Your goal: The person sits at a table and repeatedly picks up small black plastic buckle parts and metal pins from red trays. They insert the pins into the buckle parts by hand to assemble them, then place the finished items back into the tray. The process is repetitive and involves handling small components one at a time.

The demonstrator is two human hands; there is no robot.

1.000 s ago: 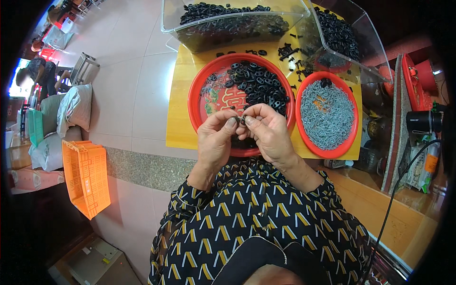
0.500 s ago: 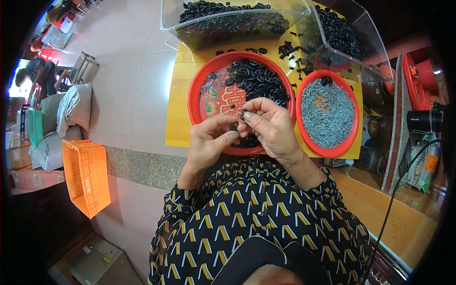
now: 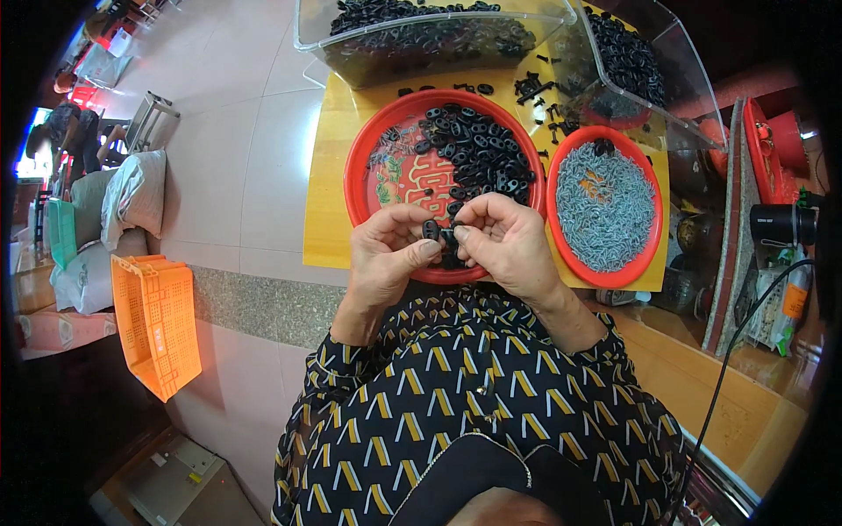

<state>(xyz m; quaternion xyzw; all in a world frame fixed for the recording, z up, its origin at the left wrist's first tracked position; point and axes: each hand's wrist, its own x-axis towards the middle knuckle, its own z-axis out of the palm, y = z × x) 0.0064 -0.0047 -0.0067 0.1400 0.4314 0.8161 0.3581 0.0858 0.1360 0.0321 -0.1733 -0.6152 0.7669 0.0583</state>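
Note:
Over the near part of a round red tray (image 3: 357, 167), both my hands are closed in pinches. Between thumb and fingers, my left hand (image 3: 391, 250) grips a small black oval plastic piece with two holes (image 3: 430, 230). My right hand (image 3: 504, 244) pinches a small dark part (image 3: 458, 224) right beside it; its exact kind is too small to tell. Many similar black oval pieces (image 3: 482, 153) lie heaped in the tray's right half, with a few screws (image 3: 390, 149) at its left. To the right, a smaller red tray (image 3: 552, 197) holds a pile of grey screws (image 3: 605, 219).
Clear plastic bins (image 3: 430, 35) of black parts stand at the back of the yellow table (image 3: 326, 210). Loose black parts (image 3: 537, 89) lie between bins and trays. An orange crate (image 3: 158, 324) and stuffed sacks (image 3: 136, 200) are on the left. A black cable (image 3: 728, 351) hangs at right.
My right hand has shifted lower and slightly right. The oval piece in my left hand has turned upright, its holes now showing. My fingertips have drawn slightly apart.

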